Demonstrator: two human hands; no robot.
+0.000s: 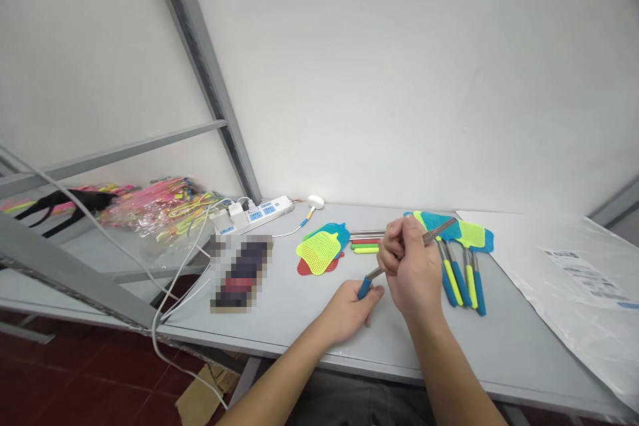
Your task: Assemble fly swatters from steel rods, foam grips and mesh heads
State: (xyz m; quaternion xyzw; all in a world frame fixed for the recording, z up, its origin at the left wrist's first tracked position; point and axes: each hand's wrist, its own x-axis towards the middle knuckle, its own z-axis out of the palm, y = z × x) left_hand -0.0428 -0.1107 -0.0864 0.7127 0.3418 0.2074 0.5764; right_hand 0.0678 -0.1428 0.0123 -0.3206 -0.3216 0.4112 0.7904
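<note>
My left hand (pixel 352 313) is closed around the blue grip of a metal-rod fly swatter handle (pixel 365 287). The rod runs up and to the right into my right hand (pixel 412 259), whose closed fingers grip it; its bare tip sticks out beyond them. Left of my hands lies a loose pile of fly swatter heads, a yellow-green one (pixel 318 253) on top of blue and red ones. Several more handles (pixel 365 243) lie behind my right hand, partly hidden. To the right, several fly swatters (pixel 472 234) with blue and yellow-green heads lie overlapped, grips towards me.
A white power strip (pixel 264 212) with plugs and cables stands at the back left, beside a pixelated item (pixel 242 274). Bagged colourful goods (pixel 160 210) lie beyond the metal frame (pixel 212 86). A white plastic packet (pixel 574 279) with a label covers the table's right end.
</note>
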